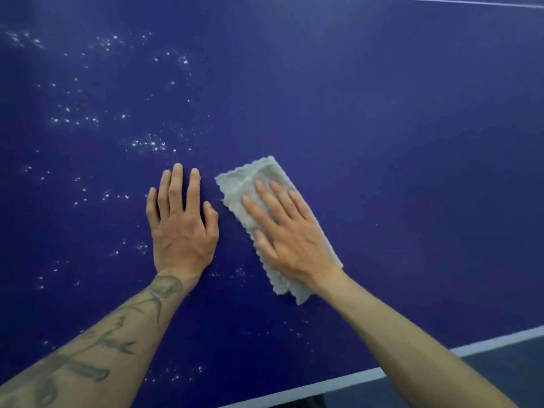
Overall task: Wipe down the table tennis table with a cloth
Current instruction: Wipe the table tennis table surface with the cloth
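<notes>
A dark blue table tennis table (382, 142) fills the view. A folded grey cloth (253, 178) lies flat on it near the middle. My right hand (288, 234) presses flat on top of the cloth, fingers spread and pointing up-left. My left hand (181, 225) rests flat on the bare table just left of the cloth, fingers apart, holding nothing. White droplets or specks (147, 144) are scattered over the left half of the surface.
The table's white edge line (353, 378) runs diagonally across the lower right, with dark floor beyond it. Another white line (471, 2) crosses the top right corner. The surface right of the cloth shows almost no specks.
</notes>
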